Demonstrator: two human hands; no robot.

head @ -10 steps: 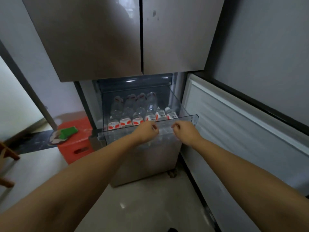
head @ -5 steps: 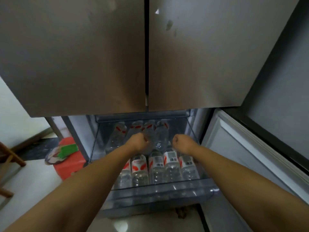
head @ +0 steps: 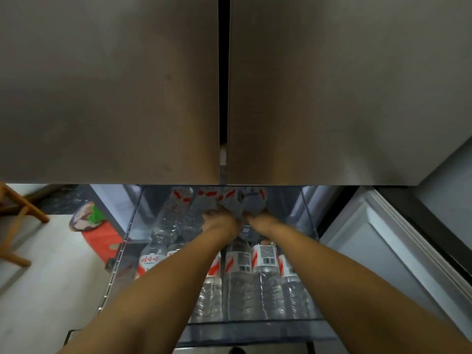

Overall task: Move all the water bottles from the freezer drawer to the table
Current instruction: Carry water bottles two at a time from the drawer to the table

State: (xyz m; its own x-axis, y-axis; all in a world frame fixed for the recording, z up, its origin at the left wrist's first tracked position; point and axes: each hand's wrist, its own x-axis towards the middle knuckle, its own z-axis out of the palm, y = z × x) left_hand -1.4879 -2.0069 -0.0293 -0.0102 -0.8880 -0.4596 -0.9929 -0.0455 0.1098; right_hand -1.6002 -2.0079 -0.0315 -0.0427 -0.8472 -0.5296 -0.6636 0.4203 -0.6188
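A clear freezer drawer [head: 255, 327] stands pulled out below the fridge doors, holding several clear water bottles with red-and-white labels in two rows. The front row [head: 265, 279] lies under my forearms. Both hands reach into the back row. My left hand [head: 220, 221] curls around a back-row bottle [head: 224, 199]. Right beside it, my right hand [head: 261, 222] curls around the neighbouring bottle [head: 254, 201]. Another back-row bottle [head: 170, 215] lies free at the left. My fingertips are hidden behind the bottles.
The shut upper fridge doors [head: 109, 85] hang low over the drawer's back. An open freezer door [head: 383, 254] stands at the right. On the floor at the left are a red box [head: 102, 242] with a green item on it and a wooden chair [head: 18, 221].
The drawer has slid out towards me. My hands left its front rim and went forward over the front row, onto the back-row bottles. The view has closed in over the drawer.
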